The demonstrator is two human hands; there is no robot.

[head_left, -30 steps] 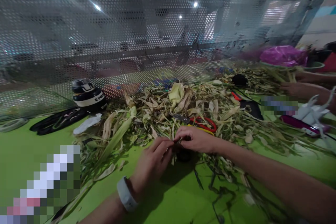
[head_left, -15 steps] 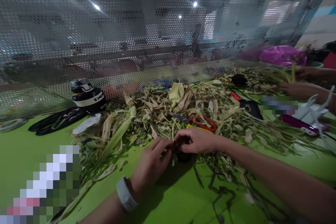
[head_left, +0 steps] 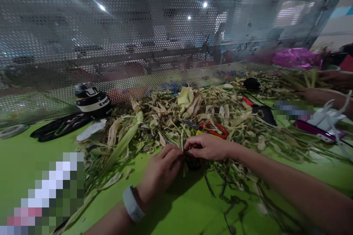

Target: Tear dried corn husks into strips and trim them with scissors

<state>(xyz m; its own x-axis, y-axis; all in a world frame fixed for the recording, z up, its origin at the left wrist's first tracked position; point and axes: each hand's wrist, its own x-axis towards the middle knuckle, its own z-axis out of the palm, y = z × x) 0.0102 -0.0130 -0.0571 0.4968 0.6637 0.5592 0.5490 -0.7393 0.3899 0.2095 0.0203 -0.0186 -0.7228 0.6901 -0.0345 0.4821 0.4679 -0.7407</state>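
My left hand (head_left: 164, 162) and my right hand (head_left: 204, 147) meet at the near edge of a heap of dried husks (head_left: 154, 114) on the green table (head_left: 168, 209). Both sets of fingers are closed in a pinch around thin pale husk strips (head_left: 181, 140), whose ends stick out above and below the fingertips. The pinched part itself is hidden by my fingers. Beneath my right hand lies a small dark round thing (head_left: 193, 164), too shaded to make out. Just beyond that hand, scissors (head_left: 213, 130) with red and yellow handles rest on the husks.
A dark bottle (head_left: 92, 99) stands at left beside a black strap (head_left: 59, 126) and a tape roll (head_left: 12, 131). Behind runs a perforated metal screen (head_left: 165, 44). Dark twisted stems (head_left: 234, 203) lie at front right. Another person's hands (head_left: 320, 95) work at far right, near a purple bag (head_left: 298, 58).
My right hand's fingers have drawn closer together and nearer my left fingertips. My left hand has barely shifted. At far right, the other person's hands have moved slightly right.
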